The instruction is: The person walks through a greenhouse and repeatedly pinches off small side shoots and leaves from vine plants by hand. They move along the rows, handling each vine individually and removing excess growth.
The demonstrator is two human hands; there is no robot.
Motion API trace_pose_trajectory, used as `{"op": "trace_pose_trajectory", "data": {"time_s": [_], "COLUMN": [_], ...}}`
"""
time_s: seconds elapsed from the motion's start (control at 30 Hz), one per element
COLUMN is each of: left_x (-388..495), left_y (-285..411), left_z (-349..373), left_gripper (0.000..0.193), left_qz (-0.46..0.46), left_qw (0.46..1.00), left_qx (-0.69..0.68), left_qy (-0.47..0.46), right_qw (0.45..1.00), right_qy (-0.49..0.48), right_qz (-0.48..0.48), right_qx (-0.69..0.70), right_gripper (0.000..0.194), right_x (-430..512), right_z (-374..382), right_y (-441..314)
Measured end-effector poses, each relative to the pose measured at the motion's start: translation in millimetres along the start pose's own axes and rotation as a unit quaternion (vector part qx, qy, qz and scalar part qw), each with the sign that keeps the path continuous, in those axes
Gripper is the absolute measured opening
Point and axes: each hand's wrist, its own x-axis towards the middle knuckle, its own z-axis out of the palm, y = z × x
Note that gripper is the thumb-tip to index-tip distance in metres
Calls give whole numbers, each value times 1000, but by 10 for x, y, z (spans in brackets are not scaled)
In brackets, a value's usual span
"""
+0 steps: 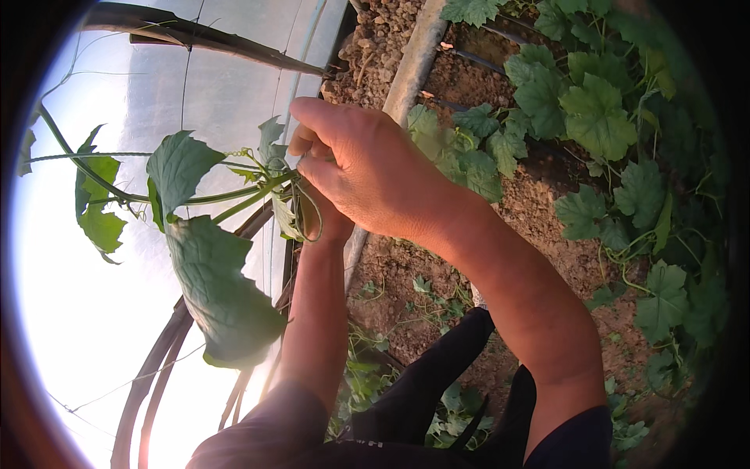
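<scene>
My right hand (366, 161) is curled at the leafy end of a green climbing vine (234, 195), its thumb tip against or just beside the stem. What lies between its fingers is hidden. Behind it, my left hand (331, 220) is mostly covered, with its wrist and part of the palm showing close to the same stem. A thin green loop (318, 214), a tendril or twine, hangs in front of that palm. Along the vine hang a large drooping leaf (225, 293) and a smaller leaf (184, 167). A taut twine (111, 155) runs leftward beside it.
Translucent plastic sheeting (234, 88) forms the left wall, with wooden poles (234, 48) against it. A pale rail or pipe (413, 64) crosses the bare soil (381, 35). Thin black irrigation tubes (480, 61) run toward dense vine foliage (600, 117) at right. Cut-looking greenery lies by my legs (422, 381).
</scene>
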Motion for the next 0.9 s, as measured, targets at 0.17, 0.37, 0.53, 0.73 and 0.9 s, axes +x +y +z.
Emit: {"op": "trace_pose_trajectory", "data": {"time_s": [0.17, 0.37, 0.53, 0.73, 0.9], "left_x": [-38, -210, -518, -710, -653], "left_y": [43, 150, 572, 861, 742], "left_z": [-54, -164, -308, -427, -513], "left_gripper": [49, 46, 45, 34, 37], "left_qz": [-27, -115, -246, 11, 48], "left_qw": [999, 993, 957, 973, 973], "left_qx": [13, 2, 136, 66, -61], "left_qy": [12, 30, 76, 221, 217], "right_qw": [999, 999, 1000, 994, 984], "right_qy": [33, -1, 15, 18, 16], "right_qz": [-42, 5, 11, 91, 172], "right_qx": [-5, 46, -7, -66, -39], "right_gripper": [16, 22, 31, 34, 34], "right_x": [-78, -28, 17, 75, 160], "right_z": [150, 256, 364, 565, 590], "right_y": [-72, -203, -357, -470, -480]}}
